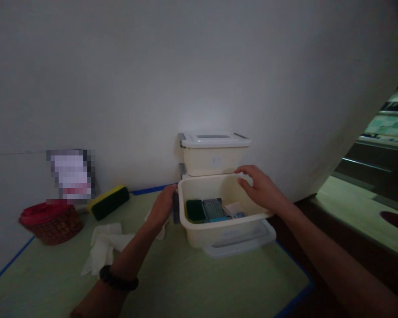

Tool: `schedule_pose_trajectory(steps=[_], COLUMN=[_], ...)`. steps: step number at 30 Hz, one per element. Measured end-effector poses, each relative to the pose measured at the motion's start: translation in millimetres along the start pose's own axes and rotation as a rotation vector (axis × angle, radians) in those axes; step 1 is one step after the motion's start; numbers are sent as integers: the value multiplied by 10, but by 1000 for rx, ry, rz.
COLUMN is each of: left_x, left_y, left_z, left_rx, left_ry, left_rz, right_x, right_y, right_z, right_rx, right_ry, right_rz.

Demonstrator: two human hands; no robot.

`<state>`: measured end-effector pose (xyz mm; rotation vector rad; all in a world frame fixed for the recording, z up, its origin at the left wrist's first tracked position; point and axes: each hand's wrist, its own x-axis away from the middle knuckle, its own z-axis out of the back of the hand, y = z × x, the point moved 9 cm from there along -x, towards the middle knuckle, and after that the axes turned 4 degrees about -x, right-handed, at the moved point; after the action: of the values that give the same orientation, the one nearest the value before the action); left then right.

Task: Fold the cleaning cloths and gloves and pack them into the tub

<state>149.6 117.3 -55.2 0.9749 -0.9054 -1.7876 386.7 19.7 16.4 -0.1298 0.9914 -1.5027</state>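
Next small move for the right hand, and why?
I'd probably ease the right hand down and inward toward the gray pad: its fingers are parted and look empty over the right side of the uncovered bin, the pad lies inside, and the left hand is at the bin's left side, seemingly able to steady it.

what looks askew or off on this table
The white cloth lies crumpled on the table, not folded. The front bin's lid sits partly beneath the bin, poking out in front. I see no spill.
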Motion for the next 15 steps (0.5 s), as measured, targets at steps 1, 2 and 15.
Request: schedule_pose_trajectory(steps=[1, 2, 15], left_x=[15, 35, -74], left_y=[-6, -23, -719], left_z=[33, 81, 1533], left_rx=[-32, -59, -644], left_ry=[18, 38, 311], left_rz=[-26, -44, -60], right_x=[12, 37, 264], right_y=[-165, -361, -1812], right_z=[-93, -198, -1417], right_rx=[12, 52, -15], right_ry=[-27, -58, -242], right_rz=[58, 154, 422])
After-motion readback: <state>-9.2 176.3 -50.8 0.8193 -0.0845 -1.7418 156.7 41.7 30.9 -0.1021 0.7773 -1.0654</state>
